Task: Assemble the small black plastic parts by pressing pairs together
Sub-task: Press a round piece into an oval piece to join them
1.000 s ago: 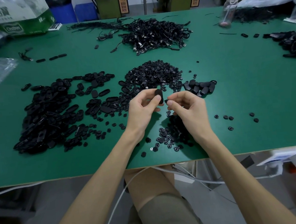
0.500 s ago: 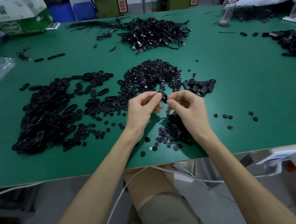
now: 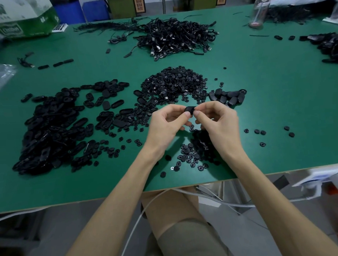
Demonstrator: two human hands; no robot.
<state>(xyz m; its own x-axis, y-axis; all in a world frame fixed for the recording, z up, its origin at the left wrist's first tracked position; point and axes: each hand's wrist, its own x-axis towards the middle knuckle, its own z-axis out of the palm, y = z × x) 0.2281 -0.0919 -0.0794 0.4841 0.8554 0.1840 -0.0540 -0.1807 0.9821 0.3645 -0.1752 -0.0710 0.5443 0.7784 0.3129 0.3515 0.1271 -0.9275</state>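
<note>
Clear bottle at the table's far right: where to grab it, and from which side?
Wrap the clear bottle around its straight middle, coming from the near side. It stands upright on the table, and the cap above looks bulky and uneven.

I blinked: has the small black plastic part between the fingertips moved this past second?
Yes: the black part shifted slightly right, toward the cluster of black oval parts.

Single head-worn wide-angle view, facing forward and down, close over green table (image 3: 281, 105)
</note>
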